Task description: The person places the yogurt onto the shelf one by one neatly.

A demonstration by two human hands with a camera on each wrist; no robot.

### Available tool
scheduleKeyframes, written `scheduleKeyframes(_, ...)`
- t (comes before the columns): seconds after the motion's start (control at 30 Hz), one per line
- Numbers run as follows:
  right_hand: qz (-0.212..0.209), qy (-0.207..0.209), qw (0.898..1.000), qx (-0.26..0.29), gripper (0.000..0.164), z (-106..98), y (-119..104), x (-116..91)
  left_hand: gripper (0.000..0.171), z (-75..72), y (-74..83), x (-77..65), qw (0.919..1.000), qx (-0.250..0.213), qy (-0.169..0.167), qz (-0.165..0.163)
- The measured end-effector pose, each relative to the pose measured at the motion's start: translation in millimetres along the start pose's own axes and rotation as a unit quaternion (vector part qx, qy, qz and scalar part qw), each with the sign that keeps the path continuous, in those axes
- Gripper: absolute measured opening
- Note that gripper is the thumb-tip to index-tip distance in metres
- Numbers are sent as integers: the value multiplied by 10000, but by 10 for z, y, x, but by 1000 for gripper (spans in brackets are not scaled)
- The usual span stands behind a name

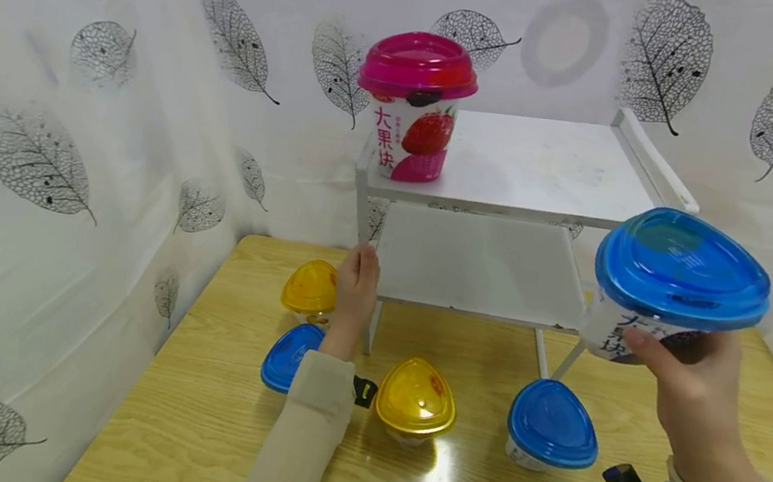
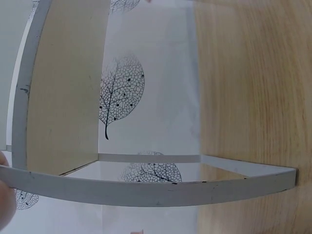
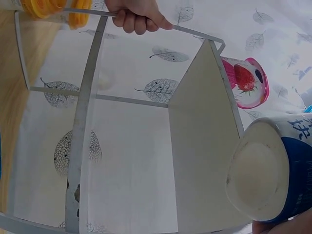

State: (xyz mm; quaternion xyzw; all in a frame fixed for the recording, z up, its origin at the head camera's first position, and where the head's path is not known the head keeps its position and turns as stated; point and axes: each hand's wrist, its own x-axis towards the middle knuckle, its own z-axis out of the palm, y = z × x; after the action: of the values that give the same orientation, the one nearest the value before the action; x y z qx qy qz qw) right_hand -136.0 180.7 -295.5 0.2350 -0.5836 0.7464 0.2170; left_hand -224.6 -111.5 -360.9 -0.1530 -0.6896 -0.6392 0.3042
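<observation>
At the right of the head view I have the right hand (image 1: 698, 400) gripping a blue-lidded cup (image 1: 681, 271), whose pale underside only the right wrist view shows me. Past it, on the wooden table (image 1: 190, 429), I see a yellow-lidded cup (image 1: 417, 398) at lower centre, another blue lid (image 1: 553, 422) to its right and 2 more cups (image 1: 311, 286) partly behind the left arm. Beyond, left of centre, the left hand (image 1: 359, 280) grips the white rack (image 1: 535, 163), its curled fingers plain to me in the right wrist view, below a pink-lidded cup (image 1: 415, 111) on the top board.
</observation>
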Motion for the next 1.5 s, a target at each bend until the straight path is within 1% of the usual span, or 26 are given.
scheduleKeyframes(0.07,-23,-81,10000,33,68,-10,24,-5,54,1,-1,-1,10000,-1,-16,-3)
scheduleKeyframes(0.3,105,-102,9996,-260,68,3,48,-36,54,6,4,-3,10000,-37,-73,-7)
scheduleKeyframes(0.63,4,-195,9997,-145,67,64,46,4,54,4,18,-16,10000,-40,-39,-55)
scheduleKeyframes(0.7,-34,-232,9997,-82,67,80,38,22,55,1,20,-18,10000,-29,-24,-82)
scheduleKeyframes(0.93,-145,-215,9995,-190,67,131,-26,105,55,0,20,-18,9999,-59,-59,-126)
scheduleKeyframes(1.07,-218,-303,9993,-101,69,155,-41,157,54,4,10,-20,9998,-92,-73,-164)
scheduleKeyframes(1.3,-125,-252,9992,-284,71,240,-101,228,52,17,9,-26,9999,-22,-52,-119)
scheduleKeyframes(1.5,-55,-241,9995,-200,70,343,-141,334,53,9,22,-23,9998,0,10,-190)
